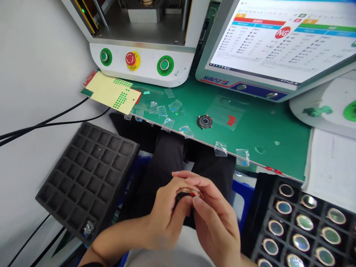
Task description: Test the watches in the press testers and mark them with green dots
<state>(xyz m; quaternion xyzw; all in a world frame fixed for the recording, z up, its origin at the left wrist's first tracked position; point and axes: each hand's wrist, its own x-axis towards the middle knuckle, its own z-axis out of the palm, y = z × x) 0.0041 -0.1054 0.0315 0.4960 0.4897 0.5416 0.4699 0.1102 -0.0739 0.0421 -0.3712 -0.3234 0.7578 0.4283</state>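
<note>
Above my lap, my left hand [169, 211] and my right hand [215, 211] meet around a small round watch case [187, 190]. Its gold-coloured rim and a red spot show between the fingers; the rest is covered. Both thumbs press on its near side, and the fingers wrap its far side. Another round watch case [205, 121], dark with a gold rim, lies on the green mat [267, 137] beside a clear plastic bag with red marks [226, 113].
A black foam tray [91, 163] at left holds one small part [89, 227]. Another tray [290, 218] at right holds several round pieces. Film scraps line the mat's edge. Behind stand a press with buttons [141, 65] and a monitor [272, 40] showing "NG".
</note>
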